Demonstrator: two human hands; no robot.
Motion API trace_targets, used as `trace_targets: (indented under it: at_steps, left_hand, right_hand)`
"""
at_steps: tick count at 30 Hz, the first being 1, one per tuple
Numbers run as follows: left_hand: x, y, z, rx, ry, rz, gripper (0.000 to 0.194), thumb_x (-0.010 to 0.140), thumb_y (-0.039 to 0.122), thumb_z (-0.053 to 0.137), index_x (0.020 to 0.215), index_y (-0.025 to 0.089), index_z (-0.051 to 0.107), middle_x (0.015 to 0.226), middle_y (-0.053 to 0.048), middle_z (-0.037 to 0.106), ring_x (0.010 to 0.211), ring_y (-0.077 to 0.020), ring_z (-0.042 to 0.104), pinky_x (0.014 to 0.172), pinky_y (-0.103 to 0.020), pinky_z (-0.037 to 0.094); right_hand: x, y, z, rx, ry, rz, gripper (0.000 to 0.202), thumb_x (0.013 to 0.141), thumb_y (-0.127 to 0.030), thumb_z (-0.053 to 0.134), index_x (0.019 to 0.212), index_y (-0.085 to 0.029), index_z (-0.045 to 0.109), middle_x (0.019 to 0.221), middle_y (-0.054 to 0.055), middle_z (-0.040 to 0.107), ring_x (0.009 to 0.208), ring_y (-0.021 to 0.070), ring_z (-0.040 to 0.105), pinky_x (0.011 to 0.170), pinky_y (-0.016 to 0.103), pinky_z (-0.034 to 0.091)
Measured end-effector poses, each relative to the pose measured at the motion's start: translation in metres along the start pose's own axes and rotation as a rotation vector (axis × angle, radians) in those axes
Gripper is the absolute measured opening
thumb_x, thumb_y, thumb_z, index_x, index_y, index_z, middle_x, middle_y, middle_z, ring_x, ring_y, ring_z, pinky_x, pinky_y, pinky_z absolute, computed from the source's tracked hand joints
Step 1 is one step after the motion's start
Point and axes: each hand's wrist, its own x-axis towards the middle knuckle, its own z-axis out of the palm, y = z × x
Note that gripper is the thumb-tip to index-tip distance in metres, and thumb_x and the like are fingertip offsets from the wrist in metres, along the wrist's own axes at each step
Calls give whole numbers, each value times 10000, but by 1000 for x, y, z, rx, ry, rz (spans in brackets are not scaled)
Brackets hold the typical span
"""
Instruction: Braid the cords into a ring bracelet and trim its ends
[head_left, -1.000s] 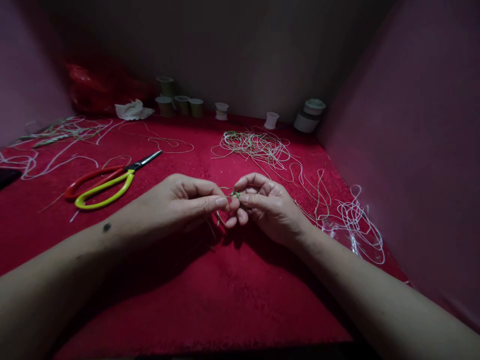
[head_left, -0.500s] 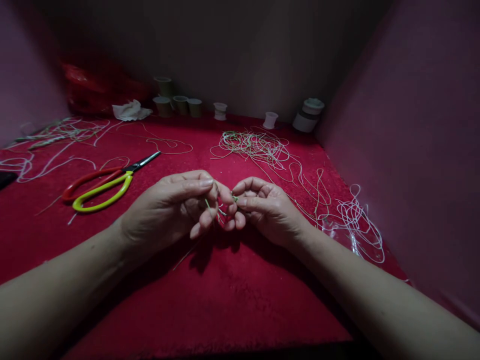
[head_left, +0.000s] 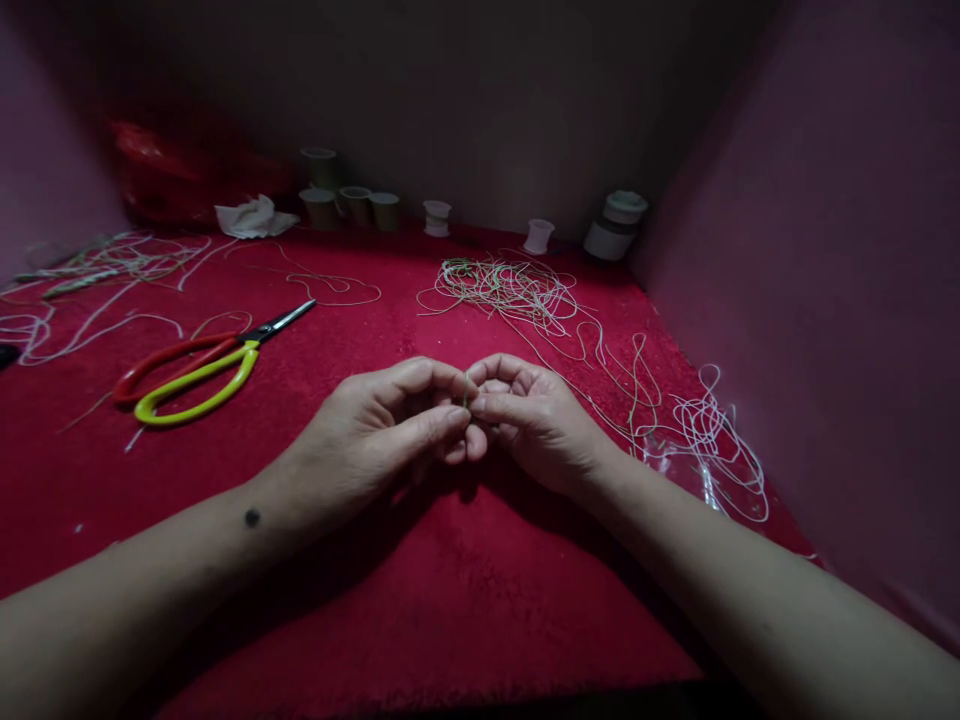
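Note:
My left hand (head_left: 397,415) and my right hand (head_left: 529,410) meet fingertip to fingertip over the red cloth (head_left: 420,610). A thin green cord (head_left: 466,388) shows between them. My right thumb and index finger pinch it, and my left thumb and index finger close on it from the other side. Most of the cord is hidden behind the fingers. To the left of my left hand lies a pair of scissors (head_left: 199,388) with one red and one yellow handle, its dark blades pointing away to the right.
Beyond my hands lies a tangle of green and white cord (head_left: 510,292). White cord (head_left: 720,440) is heaped at the right, more cords (head_left: 127,262) at the left. Several spools (head_left: 321,208), a white crumpled tissue (head_left: 256,217), a jar (head_left: 613,228) and a red plastic bag (head_left: 161,165) line the back wall.
My left hand has rolled over and its thumb has come down to the right, closing against my right fingertips. The cord end that hung loose below is hidden. My right hand stays about where it was.

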Motion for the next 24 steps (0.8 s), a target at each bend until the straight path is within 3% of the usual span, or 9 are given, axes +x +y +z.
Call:
trace_targets:
  at_steps: [4, 9, 14, 20, 24]
  left_hand:
    - [-1, 1, 2, 86, 98, 54, 93, 843, 205, 613, 765, 160, 633, 563, 15, 608, 469, -65, 513, 435, -127, 401]
    - [0, -3, -2, -41, 14, -56, 143, 844, 315, 624, 773, 194, 599, 547, 11, 591, 473, -121, 557, 437, -195, 430]
    - [0, -4, 0, -266, 37, -153, 138, 813, 265, 649, 729, 186, 573, 485, 47, 485, 407, -73, 440, 428, -176, 398]
    - [-2, 0, 2, -344, 23, -280, 179, 735, 258, 711, 681, 164, 569, 561, 11, 550, 489, -84, 507, 482, -179, 432]
    - [-5, 0, 1, -352, 3, -358, 218, 697, 269, 744, 667, 155, 561, 577, -13, 582, 483, -83, 498, 439, -154, 385]
  right_hand:
    - [-1, 0, 3, -67, -6, 44, 184, 757, -187, 667, 879, -161, 531, 631, -1, 666, 546, 130, 672, 495, 186, 483]
    - [-3, -3, 8, -93, 37, 55, 130, 757, -143, 624, 846, -160, 531, 639, -15, 656, 530, 118, 670, 483, 177, 498]
    - [-6, -5, 14, -140, 60, 51, 113, 719, -95, 576, 792, -168, 529, 614, -41, 638, 490, 100, 650, 457, 171, 507]
    - [-7, -4, 16, -229, 76, 53, 115, 666, -96, 560, 754, -167, 542, 575, -51, 618, 493, 113, 657, 429, 166, 499]
    - [-6, -2, 14, -293, 65, 52, 102, 655, -112, 569, 740, -165, 549, 568, -50, 603, 475, 112, 643, 407, 168, 490]
